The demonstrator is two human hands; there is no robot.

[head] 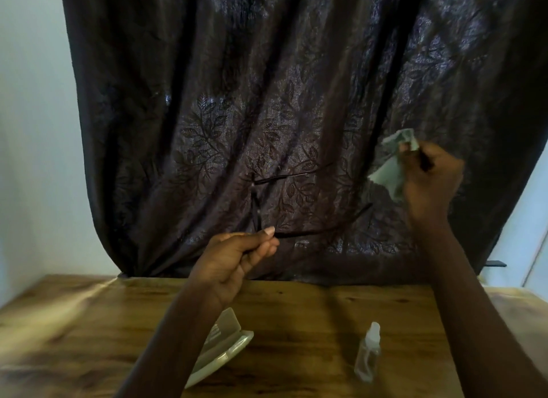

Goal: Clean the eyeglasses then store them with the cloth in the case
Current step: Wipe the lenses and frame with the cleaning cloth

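Head view: thin dark eyeglasses (256, 208), arms unfolded, in left hand (237, 258)

The left forearm rises from the bottom edge, left of centre, and slants up to the right. The left hand (237, 258) sits just below the middle of the frame, its wrist nearly straight and its thumb side up. Its thumb lies flat on top, the pale nail showing, and the curled fingers below pinch against it on the corner of the eyeglasses (256, 207). The right arm climbs from the lower right corner, long and almost upright. The right hand (430, 178) is raised higher, at the middle right of the frame, back towards the camera, with its fingers bent round a bunched cloth (385, 176). The two hands are well apart
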